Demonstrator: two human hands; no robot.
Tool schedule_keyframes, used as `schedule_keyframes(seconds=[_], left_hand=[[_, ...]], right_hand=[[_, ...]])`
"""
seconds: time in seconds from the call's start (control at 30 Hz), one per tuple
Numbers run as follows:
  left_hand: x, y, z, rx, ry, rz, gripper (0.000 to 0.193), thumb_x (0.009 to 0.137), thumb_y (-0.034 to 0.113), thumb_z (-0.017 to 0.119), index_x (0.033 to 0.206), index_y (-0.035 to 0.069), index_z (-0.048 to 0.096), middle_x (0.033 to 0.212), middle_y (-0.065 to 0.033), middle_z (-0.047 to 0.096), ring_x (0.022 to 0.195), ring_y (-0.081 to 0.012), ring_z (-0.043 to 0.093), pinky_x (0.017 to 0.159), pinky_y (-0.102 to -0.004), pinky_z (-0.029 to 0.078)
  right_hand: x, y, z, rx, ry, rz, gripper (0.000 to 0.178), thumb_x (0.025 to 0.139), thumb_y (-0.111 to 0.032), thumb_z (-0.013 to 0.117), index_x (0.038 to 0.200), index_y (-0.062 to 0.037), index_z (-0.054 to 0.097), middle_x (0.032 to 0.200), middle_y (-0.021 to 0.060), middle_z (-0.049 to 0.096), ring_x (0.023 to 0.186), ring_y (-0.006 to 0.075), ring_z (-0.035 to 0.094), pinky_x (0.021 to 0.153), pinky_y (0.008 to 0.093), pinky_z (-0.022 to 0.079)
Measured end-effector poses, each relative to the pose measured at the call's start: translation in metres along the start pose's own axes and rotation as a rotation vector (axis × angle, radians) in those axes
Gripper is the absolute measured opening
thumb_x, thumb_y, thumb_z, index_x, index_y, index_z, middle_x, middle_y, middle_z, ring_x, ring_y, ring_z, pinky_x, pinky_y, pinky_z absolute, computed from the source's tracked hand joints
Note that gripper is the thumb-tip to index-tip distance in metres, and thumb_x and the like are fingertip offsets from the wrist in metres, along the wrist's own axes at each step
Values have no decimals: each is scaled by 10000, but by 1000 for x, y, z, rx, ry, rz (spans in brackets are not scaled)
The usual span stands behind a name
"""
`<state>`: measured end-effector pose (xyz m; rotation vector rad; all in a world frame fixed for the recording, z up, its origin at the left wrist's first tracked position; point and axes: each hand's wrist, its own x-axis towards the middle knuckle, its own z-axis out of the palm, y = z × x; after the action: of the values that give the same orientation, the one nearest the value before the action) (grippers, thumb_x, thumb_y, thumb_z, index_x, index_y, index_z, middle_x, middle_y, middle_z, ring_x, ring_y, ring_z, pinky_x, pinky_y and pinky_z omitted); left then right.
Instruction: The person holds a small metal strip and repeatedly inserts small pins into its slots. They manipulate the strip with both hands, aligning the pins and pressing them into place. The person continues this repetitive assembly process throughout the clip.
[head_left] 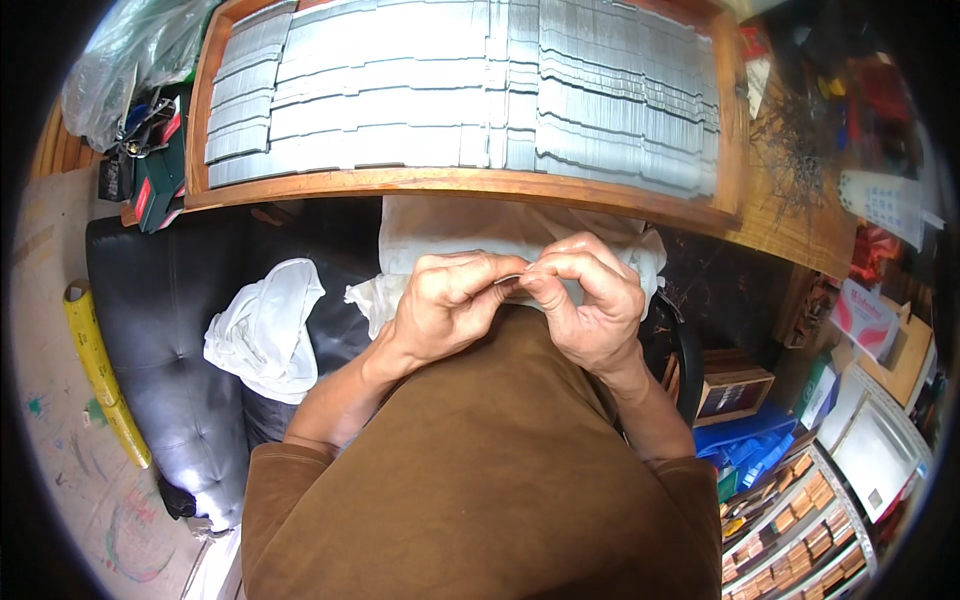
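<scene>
In front of my chest both hands meet, fingertips almost touching. My left hand [448, 305] is closed in a pinch, thumb against the bent forefinger. My right hand [592, 300] pinches from the other side, its fingers curled. A small, thin edge shows between the fingertips, but its kind is too small to make out. Beyond the hands stands a wooden tray [450, 182] packed with rows of thin grey-silver plates [400, 95]. A pale cloth [450, 228] hangs below the tray and lies behind my hands.
A crumpled white cloth [265, 330] lies on the black padded seat [165, 300] at left. A yellow tube [105, 375] leans beside it. Thin dark wires or pins [795, 150] are scattered on the wooden table [825, 235]. Lower right stand a rack of wooden blocks [800, 530] and a blue bag [745, 440].
</scene>
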<state>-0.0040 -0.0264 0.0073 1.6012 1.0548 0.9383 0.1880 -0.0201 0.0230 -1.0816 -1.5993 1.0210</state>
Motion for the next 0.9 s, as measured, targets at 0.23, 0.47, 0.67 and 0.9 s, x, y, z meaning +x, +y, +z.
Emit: schedule_keyframes(seconds=[0.23, 0.47, 0.67, 0.9], left_hand=[[-1, -3, 1, 5, 39, 78, 270, 832, -125, 711, 1083, -35, 750, 899, -162, 775, 768, -245, 768, 687, -307, 599], [-8, -9, 7, -24, 32, 113, 354, 780, -147, 690, 1114, -43, 736, 862, -176, 746, 718, -291, 728, 653, -347, 581], [-10, -7, 9, -28, 23, 66, 371, 787, -150, 688, 1134, -30, 741, 868, -174, 748, 732, -292, 737, 660, -339, 584], [-8, -7, 10, -48, 57, 89, 372, 793, -147, 688, 1140, -24, 743, 876, -172, 750, 754, -292, 745, 667, -338, 584]], right_hand=[[5, 1, -1, 109, -70, 72, 192, 817, 9, 826, 993, 11, 750, 870, 98, 673, 765, 178, 661, 664, 291, 527], [7, 6, -7, 157, -165, 134, 134, 791, 33, 829, 909, 5, 772, 843, 74, 663, 769, 160, 638, 661, 278, 498], [7, 6, -7, 192, -170, 183, 121, 791, 35, 831, 893, 6, 773, 820, 63, 661, 763, 153, 637, 660, 276, 499], [9, 5, -8, 182, -179, 177, 127, 785, 29, 842, 887, 10, 769, 815, 62, 663, 756, 150, 638, 660, 274, 501]])
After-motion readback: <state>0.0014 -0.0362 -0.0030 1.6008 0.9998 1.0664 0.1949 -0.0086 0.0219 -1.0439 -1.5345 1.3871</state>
